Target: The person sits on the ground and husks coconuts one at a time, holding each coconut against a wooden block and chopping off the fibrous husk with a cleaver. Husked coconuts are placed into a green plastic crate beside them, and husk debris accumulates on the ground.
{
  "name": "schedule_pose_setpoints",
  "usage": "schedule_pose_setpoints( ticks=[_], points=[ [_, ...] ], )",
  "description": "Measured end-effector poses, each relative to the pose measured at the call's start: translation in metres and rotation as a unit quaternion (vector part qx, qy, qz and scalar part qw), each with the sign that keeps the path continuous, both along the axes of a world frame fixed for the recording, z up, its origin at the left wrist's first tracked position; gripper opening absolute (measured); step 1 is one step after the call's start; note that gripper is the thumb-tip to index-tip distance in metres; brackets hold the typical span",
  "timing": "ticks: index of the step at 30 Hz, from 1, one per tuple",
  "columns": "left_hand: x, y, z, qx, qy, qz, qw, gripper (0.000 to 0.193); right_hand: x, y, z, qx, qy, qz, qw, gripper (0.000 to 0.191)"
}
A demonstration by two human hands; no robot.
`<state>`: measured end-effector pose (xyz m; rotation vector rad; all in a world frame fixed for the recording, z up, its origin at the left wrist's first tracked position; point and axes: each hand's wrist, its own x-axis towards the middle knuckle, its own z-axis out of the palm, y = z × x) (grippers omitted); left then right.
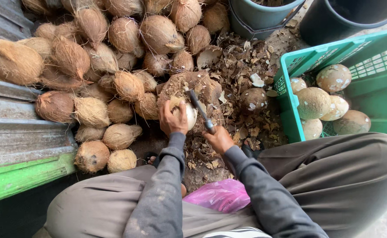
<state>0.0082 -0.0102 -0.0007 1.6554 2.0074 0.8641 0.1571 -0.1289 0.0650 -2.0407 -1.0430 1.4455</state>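
- We look down from the head camera at a seated person in grey sleeves and trousers, both arms stretched toward the middle of the scene.
- Our left hand (pixel 172 120) is closed around a pale, partly peeled coconut (pixel 188 113), pressing it against a brown wooden chopping block (pixel 202 86) just above centre.
- Our right hand (pixel 218 139), at 5 o'clock from the coconut, is clenched on the handle of a dark blade (pixel 199 107), whose tip lies across the top of the coconut.
- A heap of brown, fibrous husked coconuts (pixel 114 57) fills the view from 9 to 12 o'clock, resting against a corrugated metal sheet (pixel 8 128) with a green board (pixel 21 176) beneath it at 8 o'clock.
- Dry shell chips and husk scraps (pixel 242 61) litter the ground around the block, with one dark shelled coconut (pixel 253 100) lying among them at 3 o'clock from the block.
- A green plastic crate (pixel 379 83) at 2 o'clock holds several peeled, mottled cream coconuts (pixel 313 102).
- Two buckets stand at 12 to 1 o'clock: a grey-green one (pixel 259 17) and a black one (pixel 339 20).
- A pink plastic bag (pixel 220 195) lies on the lap at 6 o'clock, between the two forearms.
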Motion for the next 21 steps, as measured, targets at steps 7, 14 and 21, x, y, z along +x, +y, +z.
schedule_pose_setpoints(
  ticks=[7, 14, 21],
  points=[
    [-0.010, 0.000, 0.020, 0.020, -0.028, -0.045, 0.998, 0.053, 0.016, 0.007, 0.018, -0.053, 0.197, -0.032, 0.979, 0.031],
    [-0.016, -0.003, 0.023, 0.097, -0.045, -0.128, 0.986, 0.050, 0.018, -0.003, 0.054, 0.128, 0.237, -0.151, 0.951, 0.028],
    [-0.017, 0.002, 0.023, 0.029, -0.042, -0.123, 0.991, 0.047, 0.001, 0.004, 0.018, -0.098, 0.114, -0.011, 0.989, 0.032]
  ],
)
